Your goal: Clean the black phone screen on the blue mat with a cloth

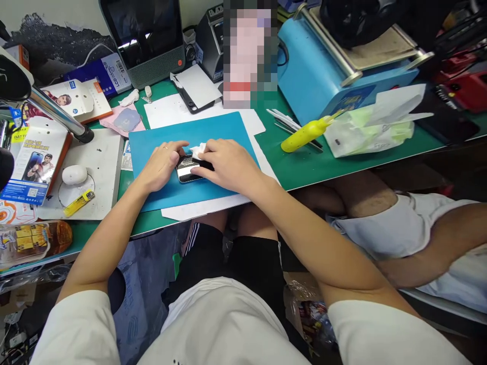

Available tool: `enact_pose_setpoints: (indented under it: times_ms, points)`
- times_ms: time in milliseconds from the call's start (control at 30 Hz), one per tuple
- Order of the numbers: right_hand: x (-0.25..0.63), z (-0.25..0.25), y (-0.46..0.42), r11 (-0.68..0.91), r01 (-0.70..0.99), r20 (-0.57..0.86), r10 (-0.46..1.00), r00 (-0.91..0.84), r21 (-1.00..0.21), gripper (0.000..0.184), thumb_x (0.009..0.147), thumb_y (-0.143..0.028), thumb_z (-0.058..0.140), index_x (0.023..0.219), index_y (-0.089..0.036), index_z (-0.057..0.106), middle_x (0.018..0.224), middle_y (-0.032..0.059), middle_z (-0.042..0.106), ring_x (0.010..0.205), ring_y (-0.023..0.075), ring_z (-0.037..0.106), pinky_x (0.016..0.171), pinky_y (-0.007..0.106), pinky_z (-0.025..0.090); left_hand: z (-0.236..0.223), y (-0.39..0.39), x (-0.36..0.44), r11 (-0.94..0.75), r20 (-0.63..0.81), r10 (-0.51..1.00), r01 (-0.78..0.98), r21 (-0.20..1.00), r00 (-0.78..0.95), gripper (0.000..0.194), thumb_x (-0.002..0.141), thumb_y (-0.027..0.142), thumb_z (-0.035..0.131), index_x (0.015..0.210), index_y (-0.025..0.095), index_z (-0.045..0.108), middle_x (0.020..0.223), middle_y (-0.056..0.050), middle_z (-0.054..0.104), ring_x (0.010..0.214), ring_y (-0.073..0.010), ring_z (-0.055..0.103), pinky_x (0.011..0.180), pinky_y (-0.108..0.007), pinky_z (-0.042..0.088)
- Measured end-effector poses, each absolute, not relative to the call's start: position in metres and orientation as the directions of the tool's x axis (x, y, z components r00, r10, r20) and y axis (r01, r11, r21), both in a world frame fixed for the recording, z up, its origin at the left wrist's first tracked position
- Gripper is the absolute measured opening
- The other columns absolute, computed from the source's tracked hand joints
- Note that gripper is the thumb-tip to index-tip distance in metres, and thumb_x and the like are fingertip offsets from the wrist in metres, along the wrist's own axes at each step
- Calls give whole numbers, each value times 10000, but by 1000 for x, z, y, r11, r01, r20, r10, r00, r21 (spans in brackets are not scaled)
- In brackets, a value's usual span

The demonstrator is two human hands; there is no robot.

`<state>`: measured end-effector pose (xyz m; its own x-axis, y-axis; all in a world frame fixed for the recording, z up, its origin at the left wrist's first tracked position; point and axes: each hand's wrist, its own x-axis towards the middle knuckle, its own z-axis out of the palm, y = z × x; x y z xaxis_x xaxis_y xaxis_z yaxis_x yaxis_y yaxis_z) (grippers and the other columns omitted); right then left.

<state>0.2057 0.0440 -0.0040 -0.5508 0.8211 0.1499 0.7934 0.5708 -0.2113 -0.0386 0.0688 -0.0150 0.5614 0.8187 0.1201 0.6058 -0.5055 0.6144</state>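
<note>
A phone [187, 169] lies flat on a blue work mat [224, 133] on the green table. My left hand [163, 163] rests on the phone's left end, fingers curled over it and holding it down. My right hand [224, 163] covers the phone's right part, fingers pressed together on a small white wipe [198, 150] at the phone's upper edge. Most of the phone is hidden under both hands.
A yellow squeeze bottle [304, 136] and tweezers lie right of the mat, beside a blue machine [323, 71] and a plastic bag [367, 133]. A yellow lighter [78, 203], a white earbud case [74, 174] and boxes sit left. Another person's legs [399, 223] are at right.
</note>
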Motion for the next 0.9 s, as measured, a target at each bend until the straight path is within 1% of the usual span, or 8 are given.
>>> enact_pose_setpoints:
  times_ms: [133, 233, 367, 467, 633, 767, 833, 900]
  points:
    - [222, -6, 30, 583, 778, 176, 813, -556, -236, 398, 1089, -481, 635, 1209, -151, 820, 1173, 146, 768, 1030, 313, 683, 925, 470, 511, -16, 69, -38, -503, 126, 822, 604, 618, 555, 1089, 988, 864, -92, 1497, 206, 610, 1227, -147, 742, 1107, -314, 634, 1056, -506, 453]
    - [232, -10, 16, 586, 780, 202, 810, -551, -219, 424, 1081, -511, 643, 1234, -145, 795, 1212, 151, 774, 1046, 315, 683, 950, 458, 520, -17, 69, -37, -486, 109, 834, 627, 609, 541, 1103, 982, 863, -109, 1512, 209, 603, 1232, -148, 740, 1115, -314, 636, 1059, -505, 448]
    - [218, -8, 16, 599, 770, 189, 800, -569, -221, 475, 1055, -545, 674, 1234, -117, 777, 1255, 174, 780, 1051, 329, 700, 970, 464, 534, -17, 69, -37, -476, 108, 838, 621, 623, 535, 1107, 989, 857, -103, 1520, 188, 602, 1230, -152, 742, 1122, -315, 636, 1061, -503, 443]
    - [203, -4, 23, 600, 765, 189, 800, -569, -233, 472, 1039, -520, 713, 1239, -96, 765, 1288, 187, 771, 1092, 330, 715, 1000, 457, 541, -17, 69, -38, -492, 130, 830, 602, 629, 542, 1113, 991, 862, -91, 1512, 170, 608, 1216, -153, 749, 1113, -310, 640, 1067, -498, 447]
    - [207, -2, 17, 634, 744, 230, 772, -593, -211, 442, 1029, -488, 738, 1214, -88, 766, 1212, 173, 788, 1058, 322, 726, 988, 453, 563, -17, 71, -42, -476, 127, 838, 597, 646, 531, 1146, 972, 890, -88, 1511, 159, 611, 1212, -154, 761, 1084, -309, 646, 1066, -513, 461]
    - [219, 1, 4, 629, 750, 255, 774, -580, -202, 426, 1053, -492, 694, 1174, -96, 793, 1155, 170, 801, 1017, 321, 736, 977, 473, 584, -18, 73, -43, -449, 108, 847, 590, 672, 521, 1168, 958, 912, -80, 1516, 152, 610, 1216, -159, 762, 1106, -317, 654, 1076, -525, 462]
    - [218, 1, 0, 607, 766, 301, 787, -539, -213, 398, 1077, -471, 657, 1144, -109, 807, 1191, 187, 800, 1105, 346, 737, 1002, 491, 585, -19, 73, -42, -457, 114, 844, 593, 663, 523, 1169, 957, 909, -86, 1507, 155, 617, 1216, -160, 762, 1113, -319, 657, 1083, -527, 458]
    - [215, -1, -2, 572, 786, 367, 801, -472, -237, 408, 1106, -451, 600, 1216, -112, 799, 1306, 210, 785, 1279, 376, 704, 1070, 516, 567, -19, 72, -42, -468, 118, 841, 600, 648, 528, 1146, 971, 890, -91, 1502, 167, 622, 1218, -157, 761, 1126, -316, 657, 1096, -525, 452]
